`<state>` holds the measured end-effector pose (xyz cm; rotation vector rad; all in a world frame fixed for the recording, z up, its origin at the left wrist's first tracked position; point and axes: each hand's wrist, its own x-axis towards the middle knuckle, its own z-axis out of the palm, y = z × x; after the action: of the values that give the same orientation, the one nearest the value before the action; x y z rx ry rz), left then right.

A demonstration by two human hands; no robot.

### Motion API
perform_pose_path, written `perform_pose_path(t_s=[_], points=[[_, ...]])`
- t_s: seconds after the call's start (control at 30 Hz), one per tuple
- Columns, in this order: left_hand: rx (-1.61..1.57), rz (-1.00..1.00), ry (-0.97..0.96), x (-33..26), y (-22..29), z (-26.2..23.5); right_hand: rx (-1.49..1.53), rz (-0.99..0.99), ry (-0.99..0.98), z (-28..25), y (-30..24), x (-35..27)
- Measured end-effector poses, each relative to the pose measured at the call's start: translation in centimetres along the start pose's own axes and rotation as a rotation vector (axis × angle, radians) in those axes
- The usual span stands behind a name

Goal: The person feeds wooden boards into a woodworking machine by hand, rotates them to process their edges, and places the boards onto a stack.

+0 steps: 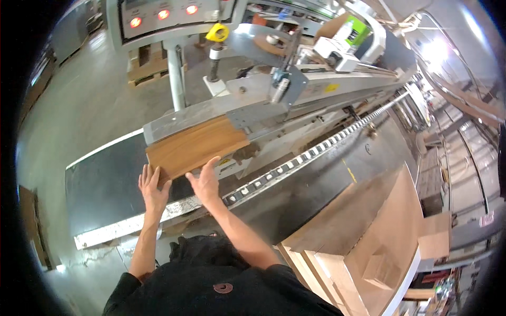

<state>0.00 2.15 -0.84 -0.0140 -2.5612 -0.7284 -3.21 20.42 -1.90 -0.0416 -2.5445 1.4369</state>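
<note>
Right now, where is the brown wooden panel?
The wooden panel lies left of centre on the machine bed, under both hands' fingertips, its far end under the grey rail.

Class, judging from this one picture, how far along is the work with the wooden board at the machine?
Done: the board lies on the machine bed, far end under the grey beam. In hand: left hand and right hand press flat on its near edge. Left: most of the board is outside the beam; a board stack waits at right.
</note>
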Motion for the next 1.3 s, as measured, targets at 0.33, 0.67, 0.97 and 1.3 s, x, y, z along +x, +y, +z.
perform_pose_path(t_s=[0.33,0.67,0.97,1.3], points=[[0.039,0.006,-0.03,1.2,2.8,2.6,-0.09,0.079,-0.08,-3.0,1.7,2.9],[-0.012,0.04,-0.039,3.4,8.6,8.0,-0.136,-0.013,-0.006,-8.2,7.2,7.4],[-0.051,0.119,0.013,6.6,15.4,13.0,-0.101,-0.083,0.038,-14.5,11.6,12.7],[-0.058,0.169,-0.087,8.4,20.9,19.2,-0.079,-0.086,0.151,-23.0,13.2,10.4]])
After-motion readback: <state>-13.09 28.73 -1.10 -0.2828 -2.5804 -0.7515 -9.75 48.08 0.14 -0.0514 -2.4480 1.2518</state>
